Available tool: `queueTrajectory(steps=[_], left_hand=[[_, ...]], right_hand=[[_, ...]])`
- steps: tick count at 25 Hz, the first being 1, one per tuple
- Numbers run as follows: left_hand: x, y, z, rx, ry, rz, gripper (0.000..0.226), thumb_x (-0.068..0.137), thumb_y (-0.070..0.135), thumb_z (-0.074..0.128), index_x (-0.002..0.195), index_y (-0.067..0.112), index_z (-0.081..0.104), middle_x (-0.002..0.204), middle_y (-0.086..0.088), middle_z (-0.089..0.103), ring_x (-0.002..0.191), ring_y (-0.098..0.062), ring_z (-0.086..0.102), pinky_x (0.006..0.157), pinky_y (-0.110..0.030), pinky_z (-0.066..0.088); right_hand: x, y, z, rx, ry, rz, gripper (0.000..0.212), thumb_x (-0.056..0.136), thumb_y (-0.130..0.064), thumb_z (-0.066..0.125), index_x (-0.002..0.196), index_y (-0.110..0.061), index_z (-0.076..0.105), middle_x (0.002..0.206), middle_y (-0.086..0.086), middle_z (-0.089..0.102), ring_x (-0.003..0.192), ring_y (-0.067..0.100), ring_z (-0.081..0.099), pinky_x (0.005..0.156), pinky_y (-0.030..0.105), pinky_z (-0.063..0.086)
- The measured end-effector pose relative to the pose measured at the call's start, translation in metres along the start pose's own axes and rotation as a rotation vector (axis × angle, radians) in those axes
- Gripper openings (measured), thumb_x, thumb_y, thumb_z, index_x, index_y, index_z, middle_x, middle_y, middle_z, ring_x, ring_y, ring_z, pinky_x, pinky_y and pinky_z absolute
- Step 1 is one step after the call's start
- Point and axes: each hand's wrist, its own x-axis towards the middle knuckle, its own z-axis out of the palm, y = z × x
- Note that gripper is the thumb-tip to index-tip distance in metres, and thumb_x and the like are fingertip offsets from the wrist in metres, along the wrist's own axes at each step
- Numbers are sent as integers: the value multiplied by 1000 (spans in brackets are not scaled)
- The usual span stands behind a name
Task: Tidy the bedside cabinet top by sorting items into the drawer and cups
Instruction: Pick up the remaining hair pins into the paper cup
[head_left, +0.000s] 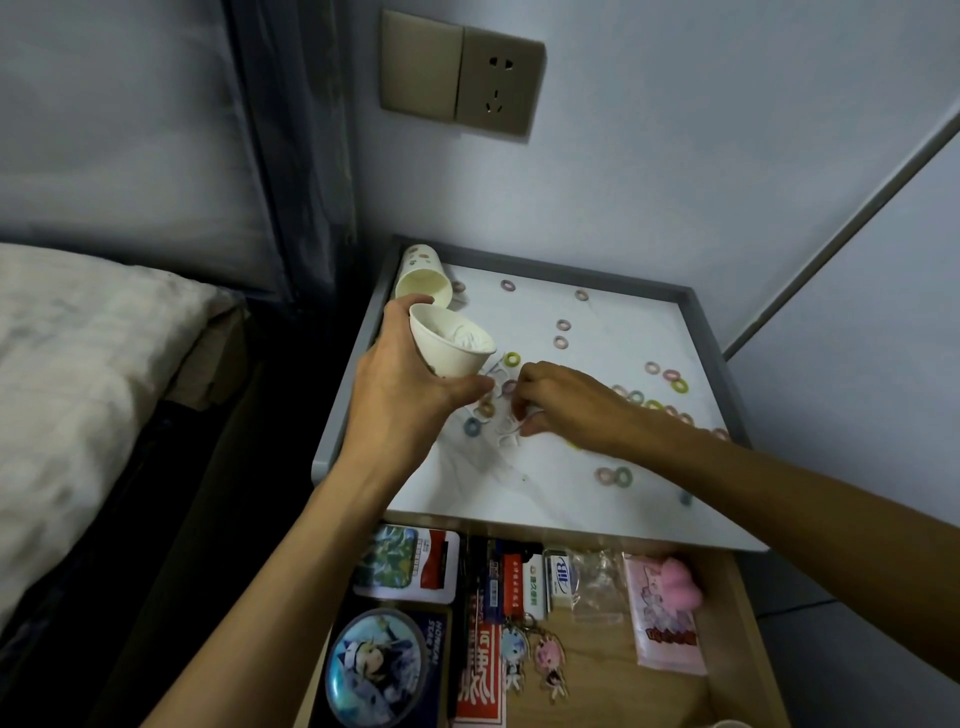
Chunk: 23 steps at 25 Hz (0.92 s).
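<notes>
Drawer (597, 691): open at the bottom of the frame, holding cards and keychains.
Left hand (410, 384): fingers wrapped round a tilted paper cup (449, 343), left of centre, above the cabinet top (571, 499).
Right hand (566, 400): at centre, fingers curled down onto white loops (506, 431); whether it pinches one cannot be told.
Coloured rings (512, 358): scattered across the top.
Second cup (422, 278): on its side, in the top's far left corner.
Wall socket (498, 83): upper centre.

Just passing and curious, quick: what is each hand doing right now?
Left hand: holds a white paper cup.
Right hand: curled over pale loops on the cabinet top; a grip cannot be told.
</notes>
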Motion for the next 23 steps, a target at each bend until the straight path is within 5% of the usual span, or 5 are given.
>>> queueTrajectory(steps=[6, 11, 15, 20, 23], left_hand=[[-1, -1, -2, 12, -8, -12, 79, 65, 20, 89, 128, 27, 43, 98, 17, 55, 89, -2, 58, 61, -9, 49], [-1, -1, -2, 32, -1, -10, 78, 65, 20, 89, 128, 26, 44, 100, 15, 56, 92, -6, 59, 71, -23, 54], [0, 0, -3, 34, 11, -19, 76, 64, 20, 89, 126, 27, 45, 98, 17, 56, 91, -6, 60, 77, -35, 57], [-1, 0, -3, 39, 12, -19, 76, 65, 20, 89, 126, 26, 44, 95, 19, 56, 89, -2, 58, 76, -35, 57], [-1, -1, -5, 41, 11, -25, 75, 65, 21, 89, 125, 27, 45, 96, 18, 57, 89, -3, 59, 76, -34, 57]], right_hand=[[-1, -3, 5, 31, -28, 33, 16, 89, -26, 67, 99, -14, 65, 101, 0, 60, 97, 14, 54, 70, 24, 32], [-3, -5, 9, -9, 46, 47, 12, 88, -23, 69, 94, -13, 65, 95, 2, 67, 89, 17, 61, 71, 28, 44], [-15, 0, 38, -192, 263, -112, 10, 84, -11, 72, 90, -7, 65, 89, 11, 64, 77, 26, 61, 63, 37, 52], [-11, 3, 38, -288, 307, -222, 13, 84, -14, 72, 91, -6, 65, 90, 13, 63, 78, 28, 58, 64, 38, 49], [-13, -4, 18, -62, 273, -29, 13, 96, -20, 59, 104, -11, 59, 100, 8, 64, 83, 18, 58, 69, 26, 45]])
